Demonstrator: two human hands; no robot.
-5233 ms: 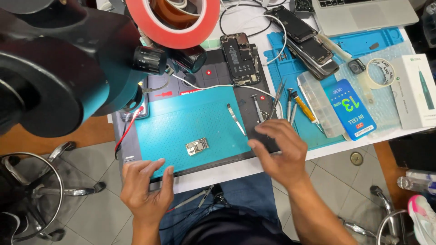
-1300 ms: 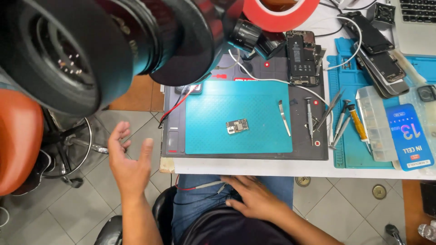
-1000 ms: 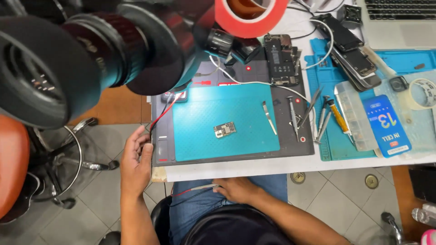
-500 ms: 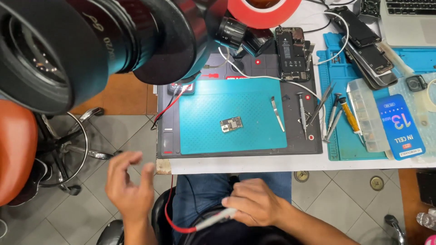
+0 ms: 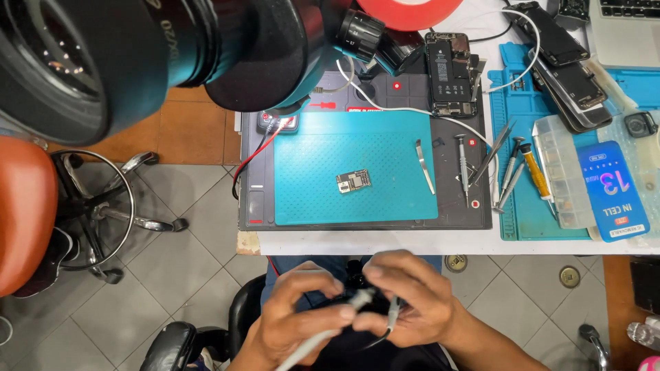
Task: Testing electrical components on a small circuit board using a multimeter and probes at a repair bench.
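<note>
Currently, hands: left hand [image 5: 302, 319] and right hand [image 5: 405, 302] pinch a grey probe [image 5: 344, 316] over the lap.
Board: small circuit board [image 5: 353, 182] lies untouched on the teal mat [image 5: 385, 199].

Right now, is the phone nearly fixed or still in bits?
Still in bits. Done: the phone lies open at the back of the bench, and its small board is out on the teal mat. In hand: both hands, left hand and right hand, hold a grey cable over the lap. Left: the board is not back in, and the tweezers lie untouched.
</note>
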